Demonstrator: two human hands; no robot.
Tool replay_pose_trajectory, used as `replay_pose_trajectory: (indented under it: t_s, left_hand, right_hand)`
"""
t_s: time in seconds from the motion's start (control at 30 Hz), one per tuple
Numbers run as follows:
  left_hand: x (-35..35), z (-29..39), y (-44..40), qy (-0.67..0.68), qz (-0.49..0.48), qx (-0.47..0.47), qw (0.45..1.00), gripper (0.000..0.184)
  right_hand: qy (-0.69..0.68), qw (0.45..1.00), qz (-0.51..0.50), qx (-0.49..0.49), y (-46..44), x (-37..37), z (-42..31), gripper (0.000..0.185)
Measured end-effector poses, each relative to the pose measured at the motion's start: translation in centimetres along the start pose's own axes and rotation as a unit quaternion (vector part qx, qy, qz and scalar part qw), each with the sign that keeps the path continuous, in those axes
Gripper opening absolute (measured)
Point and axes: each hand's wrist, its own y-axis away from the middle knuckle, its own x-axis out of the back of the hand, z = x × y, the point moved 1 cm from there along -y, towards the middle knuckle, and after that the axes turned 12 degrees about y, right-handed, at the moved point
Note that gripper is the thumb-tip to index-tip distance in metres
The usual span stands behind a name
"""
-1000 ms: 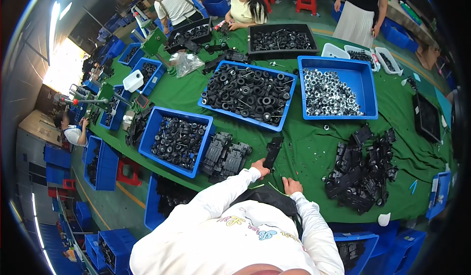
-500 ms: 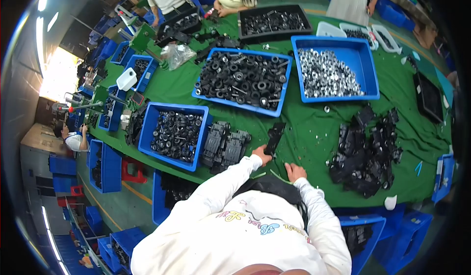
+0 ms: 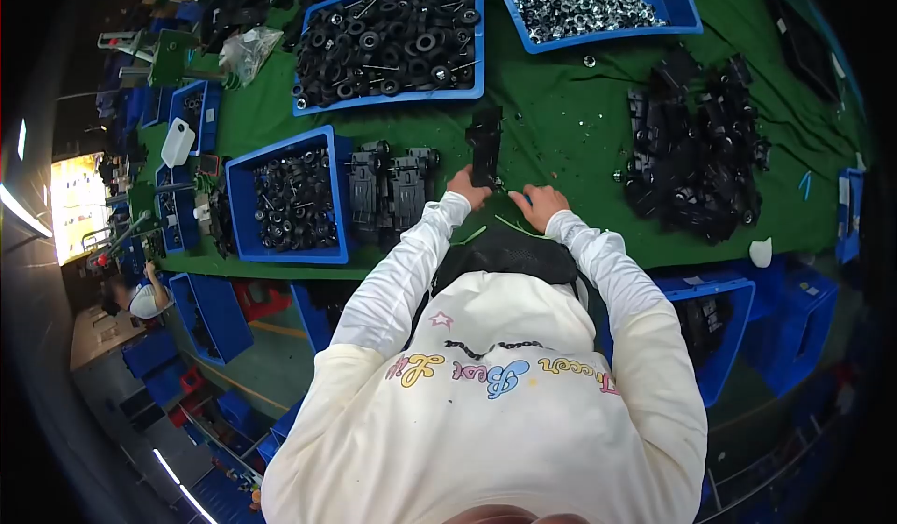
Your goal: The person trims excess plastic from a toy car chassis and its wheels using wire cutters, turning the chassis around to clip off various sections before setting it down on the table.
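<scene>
My left hand (image 3: 468,191) is closed around the near end of a black plastic toy car chassis (image 3: 485,146), which points away from me on the green cloth. My right hand (image 3: 542,207) lies just to the right, its fingers stretched toward the chassis's near end; nothing shows in them. A small shiny part (image 3: 499,182) sits between the two hands. Left of my left hand, several finished-looking black chassis with wheels (image 3: 411,188) stand side by side. Beside them is a blue bin (image 3: 344,197) of small black wheels.
A blue tray (image 3: 478,38) of black tyres and metal axles lies farther back. Right of it stands a blue tray (image 3: 687,10) of silver hubs. A heap of black chassis (image 3: 696,150) covers the right side. Blue crates (image 3: 743,314) stand below the table edge.
My view has tilted down toward the table and my body. My right hand has come nearer the chassis end and its fingers now point left. The left hand still holds the chassis.
</scene>
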Motion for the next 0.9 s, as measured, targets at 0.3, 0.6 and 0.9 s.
replay_pose_trajectory:
  t_s: [0.3, 0.6, 0.9]
  left_hand:
    - [-0.1, 1.4, 0.6, -0.027, 0.021, 0.014, 0.999, 0.051]
    - [0.0, 2.5, 0.1, -0.052, 0.009, 0.042, 0.998, 0.047]
    - [-0.2, 2.5, -0.6, -0.131, 0.009, 0.033, 0.991, 0.041]
  right_hand:
    - [0.128, 0.991, 0.016, 0.043, -1.9, -0.2, -1.2, 0.053]
    - [0.143, 0.988, 0.016, 0.048, -2.4, -0.4, -1.3, 0.051]
    - [0.168, 0.985, 0.017, 0.044, -2.8, -1.0, -1.9, 0.049]
